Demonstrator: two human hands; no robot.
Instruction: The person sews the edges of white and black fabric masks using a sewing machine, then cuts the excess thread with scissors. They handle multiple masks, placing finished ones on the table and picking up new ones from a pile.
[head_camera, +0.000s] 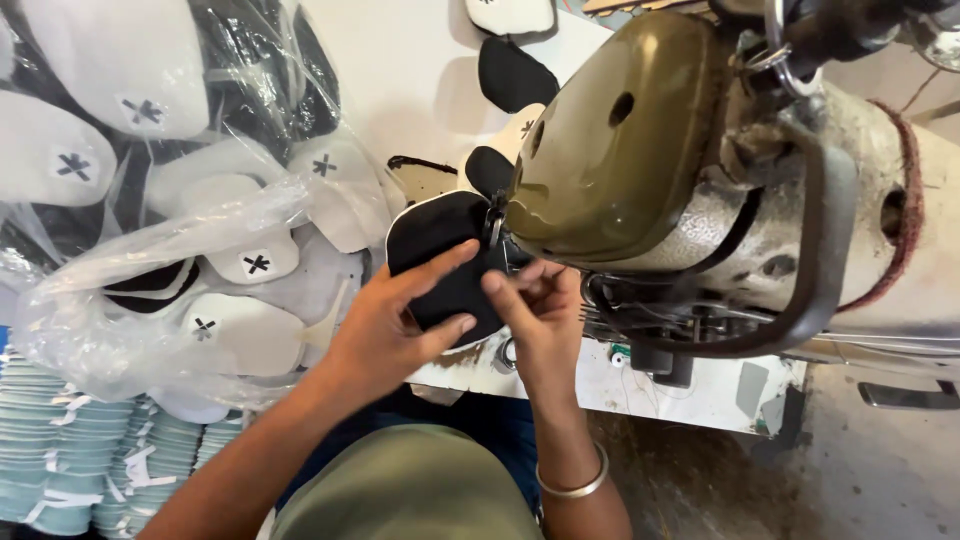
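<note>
Two hands feed a black fabric piece under an olive sewing machine.

The left hand (395, 325) lies flat on the black fabric piece (445, 265), fingers spread, apparently to keep it steady on the bench (640, 385); its grip is wide, pressing, not clasping. The right hand (540, 305) pinches the piece's edge just beside the needle area, under the sewing machine (640, 140) head (a silver bangle (575, 485) rings the wrist). A clear bag of white and black cut pieces (190, 180) crowds the left side, pale stacked pieces (80, 450) below it; open room lies beyond the needle.
</note>
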